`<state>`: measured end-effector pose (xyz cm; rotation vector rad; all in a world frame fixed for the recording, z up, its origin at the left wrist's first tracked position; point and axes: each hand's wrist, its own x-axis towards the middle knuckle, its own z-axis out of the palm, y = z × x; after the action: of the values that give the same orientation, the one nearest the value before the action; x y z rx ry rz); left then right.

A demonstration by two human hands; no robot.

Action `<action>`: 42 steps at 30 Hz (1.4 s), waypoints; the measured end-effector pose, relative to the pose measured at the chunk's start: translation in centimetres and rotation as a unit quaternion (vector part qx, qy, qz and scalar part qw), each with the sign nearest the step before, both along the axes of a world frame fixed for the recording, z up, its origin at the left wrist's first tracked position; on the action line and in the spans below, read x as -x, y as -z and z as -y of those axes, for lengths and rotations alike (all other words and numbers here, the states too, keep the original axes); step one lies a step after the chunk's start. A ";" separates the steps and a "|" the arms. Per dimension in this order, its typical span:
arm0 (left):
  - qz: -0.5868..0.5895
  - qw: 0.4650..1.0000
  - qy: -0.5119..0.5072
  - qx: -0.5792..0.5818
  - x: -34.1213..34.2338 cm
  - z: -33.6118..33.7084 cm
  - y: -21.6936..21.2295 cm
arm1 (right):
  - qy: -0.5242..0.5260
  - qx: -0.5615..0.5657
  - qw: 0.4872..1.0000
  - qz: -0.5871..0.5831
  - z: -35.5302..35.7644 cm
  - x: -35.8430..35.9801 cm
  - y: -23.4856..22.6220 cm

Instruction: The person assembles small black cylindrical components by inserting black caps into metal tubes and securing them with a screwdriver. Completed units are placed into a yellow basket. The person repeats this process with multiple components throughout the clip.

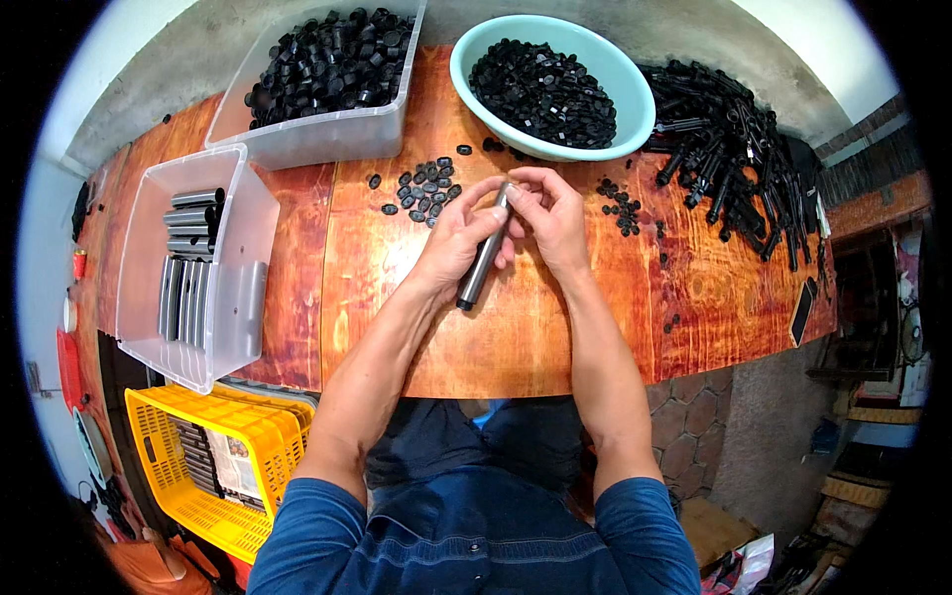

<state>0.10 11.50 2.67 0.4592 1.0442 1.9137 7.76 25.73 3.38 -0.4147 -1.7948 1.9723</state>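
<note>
Fingers of the left hand [458,238] and right hand [557,220] hold a metal tube [482,263], seemingly black-capped below, upper end partly covered; black oval pieces [430,186] lie unfitted.

Tabletop [734,322], reddish wood. Far edge: a clear bin [337,141] of black caps; to its right, a pale blue basin [638,114] of small black parts. Far right corner: a heap [732,149] of long black parts. Near right corner: a dark slab [802,311]. Below the near left corner: a yellow crate [275,443]. Beyond the far edge: a grey wall [684,30].
</note>
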 end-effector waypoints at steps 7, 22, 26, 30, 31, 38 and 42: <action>0.010 0.999 0.000 0.039 -0.8 -0.5 0.3 | -0.003 0.031 0.999 0.007 0.1 -0.3 -0.1; -0.025 0.991 0.087 0.103 -0.4 -0.2 -0.6 | 0.029 0.005 0.999 -0.023 -0.1 0.0 0.5; 0.014 0.995 0.043 0.093 -1.1 -0.7 0.9 | 0.019 0.026 0.999 -0.028 0.3 0.0 0.3; 0.021 0.996 0.041 0.080 -1.4 -0.6 0.1 | 0.019 0.042 0.999 -0.017 0.1 -0.1 0.1; 0.014 0.996 0.039 0.077 -1.5 -0.5 -0.2 | 0.017 0.055 0.998 -0.023 0.1 -0.1 0.1; -0.031 0.997 -0.003 0.074 -1.9 -1.2 0.8 | -0.009 0.083 0.996 -0.016 -0.3 -0.3 0.1; -0.064 0.994 0.010 0.083 -2.1 -1.2 0.3 | 0.002 0.059 0.998 -0.033 -0.7 0.0 0.8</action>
<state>2.24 12.67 2.38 0.5005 1.2667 1.7818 7.78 26.44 2.61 -0.3859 -1.6405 2.0717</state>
